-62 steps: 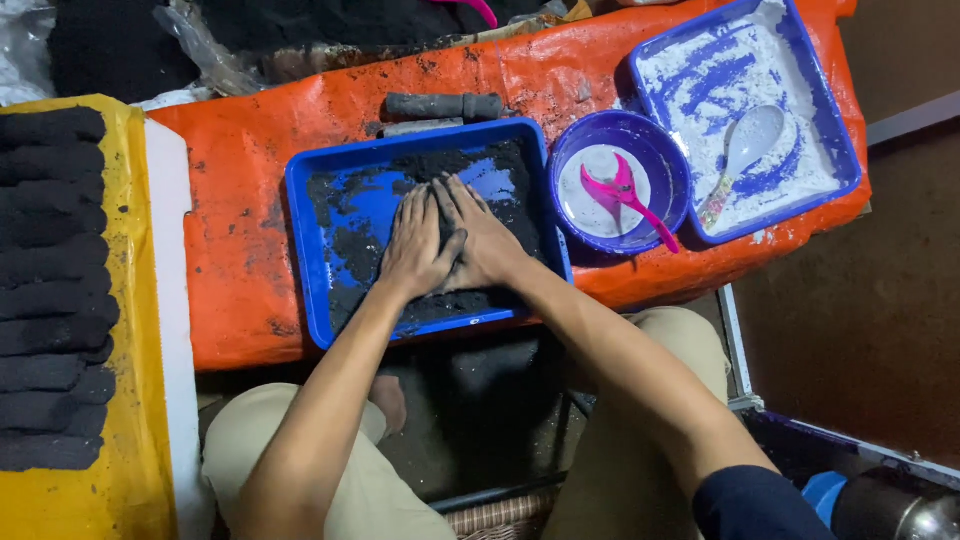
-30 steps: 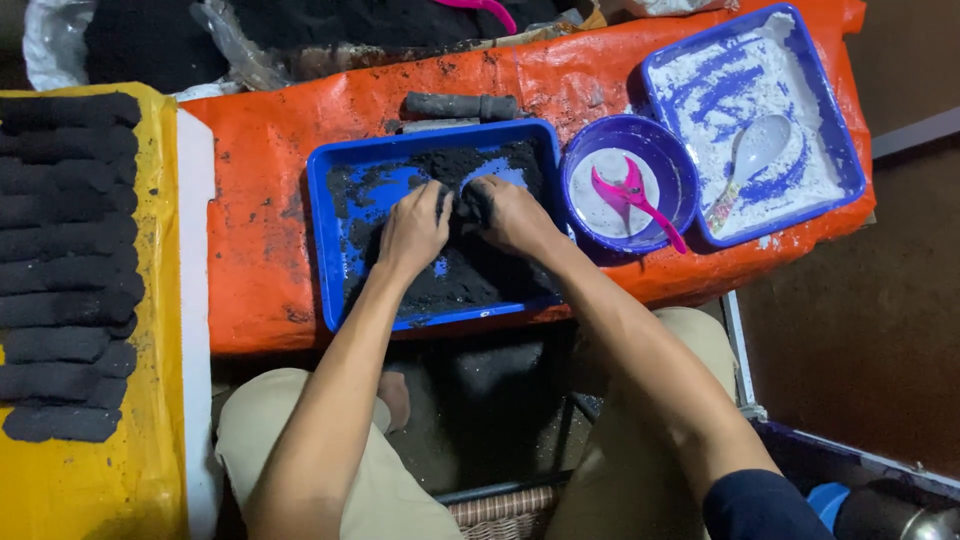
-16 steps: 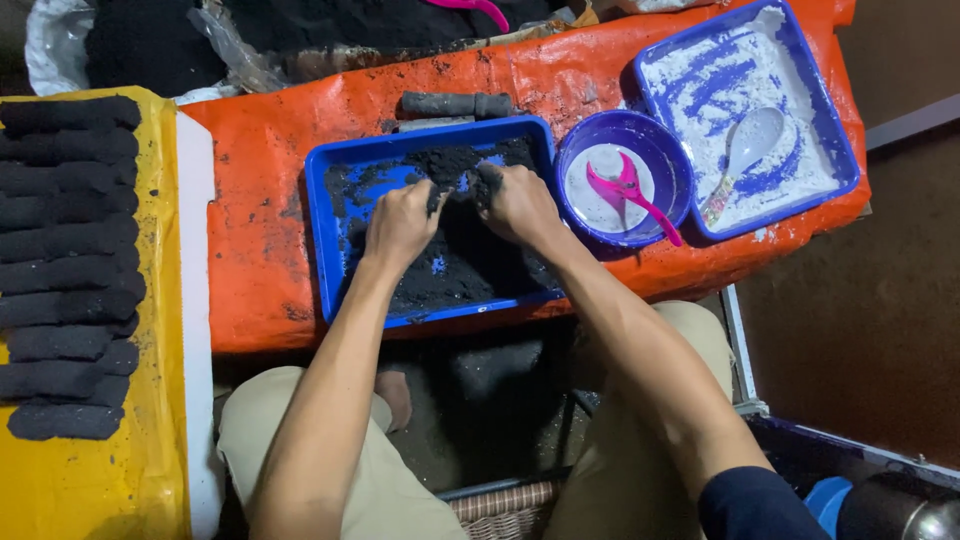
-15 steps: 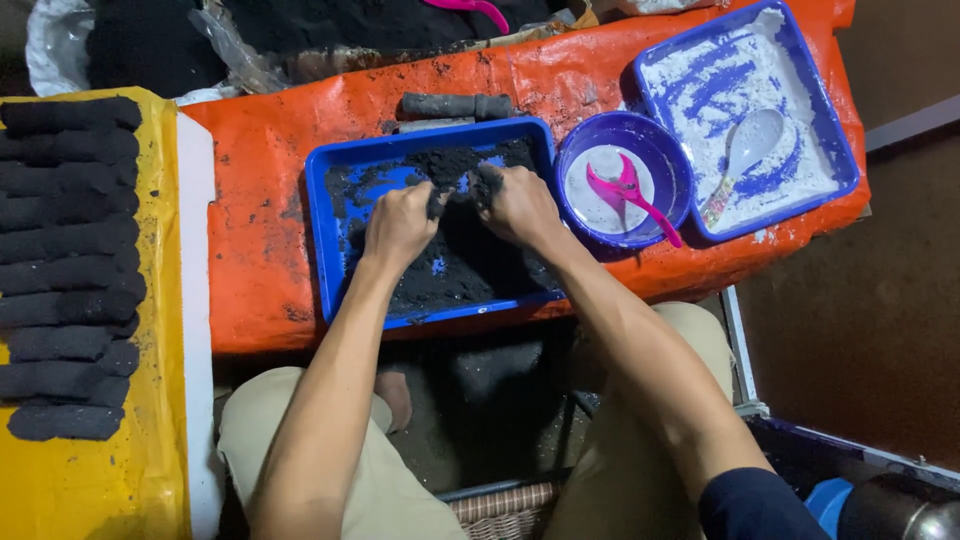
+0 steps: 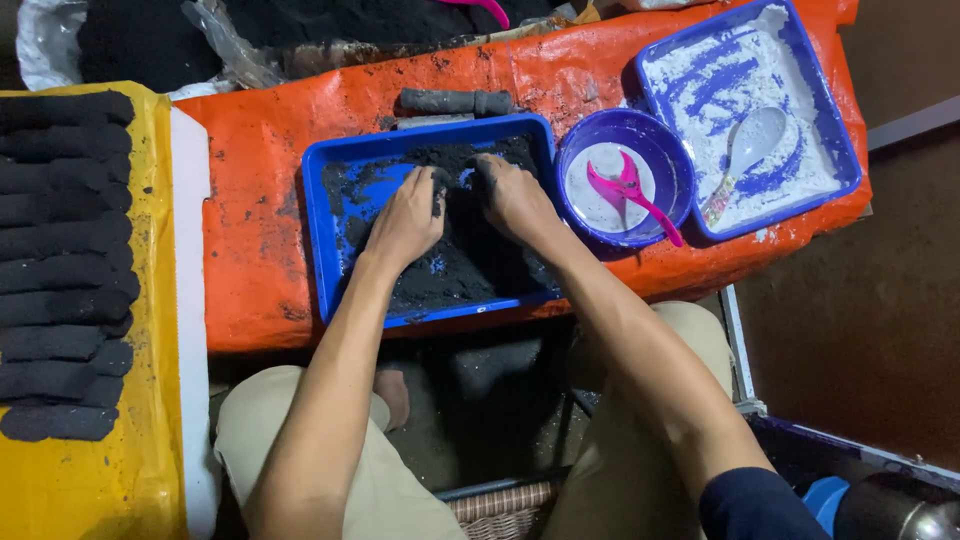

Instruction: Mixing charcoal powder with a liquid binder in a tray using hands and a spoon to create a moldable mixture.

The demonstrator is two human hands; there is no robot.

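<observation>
Orange tarp (image 5: 260, 250) bears blue tray (image 5: 318, 240); both hands (image 5: 462, 205) press its black mix (image 5: 460, 270).

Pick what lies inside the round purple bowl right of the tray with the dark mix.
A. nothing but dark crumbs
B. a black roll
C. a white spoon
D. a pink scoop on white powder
D: the purple bowl holds a pink scoop lying on white powder; the white spoon sits in the other blue tray.

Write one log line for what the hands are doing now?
left hand: in black powder | right hand: in black powder | holder: blue tray | beside: purple bowl with pink scoop
</observation>
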